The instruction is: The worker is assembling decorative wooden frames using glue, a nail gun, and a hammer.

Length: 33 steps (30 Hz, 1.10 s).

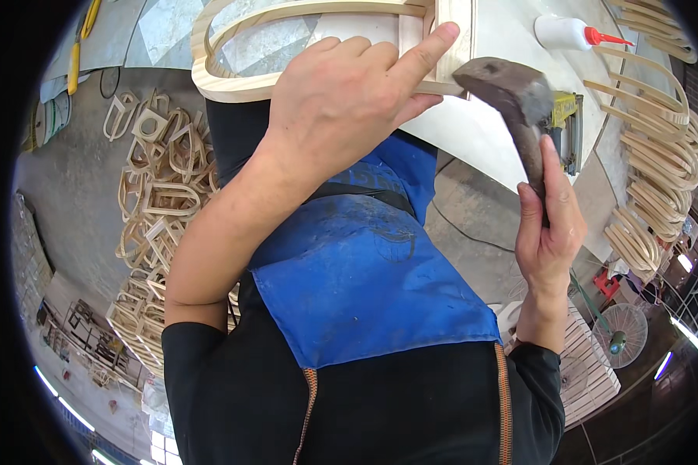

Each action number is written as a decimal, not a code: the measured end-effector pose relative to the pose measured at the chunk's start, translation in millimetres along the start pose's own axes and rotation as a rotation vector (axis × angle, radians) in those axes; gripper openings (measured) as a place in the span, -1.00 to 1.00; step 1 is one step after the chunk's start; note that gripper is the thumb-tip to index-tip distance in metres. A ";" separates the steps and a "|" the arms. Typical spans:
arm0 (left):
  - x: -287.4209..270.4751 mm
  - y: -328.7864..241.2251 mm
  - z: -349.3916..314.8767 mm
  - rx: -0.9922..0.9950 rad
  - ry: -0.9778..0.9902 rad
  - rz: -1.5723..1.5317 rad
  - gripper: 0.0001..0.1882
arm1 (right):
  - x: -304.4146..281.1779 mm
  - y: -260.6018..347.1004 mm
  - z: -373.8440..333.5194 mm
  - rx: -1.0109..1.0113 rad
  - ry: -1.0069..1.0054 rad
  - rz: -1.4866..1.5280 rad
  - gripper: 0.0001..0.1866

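A pale wooden frame (244,87) with one rounded end lies at the top of the view, on the light work table. My left hand (341,101) grips its near side, the index finger stretched along the squared end and the thumb lower down. In my right hand (552,221) is a hammer (526,128), held by its dark handle. The worn metal head is beside the frame's near right corner, by my left thumb; whether it touches the wood I cannot tell. Just right of the hammer head stands a yellow and black nail gun (572,128), partly hidden.
A white glue bottle (562,32) with a red nozzle lies on the table (496,147). Curved wooden strips (663,163) are stacked at the right. Wooden frames (167,198) pile up on the floor at left. A fan (619,337) stands lower right; a cable (473,236) crosses the floor.
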<state>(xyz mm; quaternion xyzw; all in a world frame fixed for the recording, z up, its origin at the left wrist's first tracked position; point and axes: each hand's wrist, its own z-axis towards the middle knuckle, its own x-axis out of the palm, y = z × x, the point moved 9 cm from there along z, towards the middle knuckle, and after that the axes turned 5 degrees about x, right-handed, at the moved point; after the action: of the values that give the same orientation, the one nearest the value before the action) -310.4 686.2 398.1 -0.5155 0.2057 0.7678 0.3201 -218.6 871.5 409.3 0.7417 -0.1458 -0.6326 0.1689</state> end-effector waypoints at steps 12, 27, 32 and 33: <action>36.2 2.0 -18.8 -0.108 -0.031 -0.090 -0.27 | -7.6 4.0 -7.4 -0.102 -0.198 -0.023 -0.42; 33.2 -0.1 -14.3 -0.084 -0.019 -0.090 -0.26 | 34.8 -41.3 -22.4 0.479 -0.027 1.097 -0.43; 30.5 -2.9 -12.3 -0.082 -0.024 -0.076 -0.24 | 50.0 -38.8 -23.9 0.534 0.040 1.221 -0.45; 30.0 -2.5 -12.1 -0.092 -0.027 -0.074 -0.24 | 53.2 -38.5 -24.2 0.546 0.058 1.221 -0.45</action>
<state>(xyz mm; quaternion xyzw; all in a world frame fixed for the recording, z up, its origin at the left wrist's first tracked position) -308.5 688.6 365.7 -0.5263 0.1467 0.7711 0.3269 -186.2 884.9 348.7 0.5588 -0.6896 -0.3439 0.3064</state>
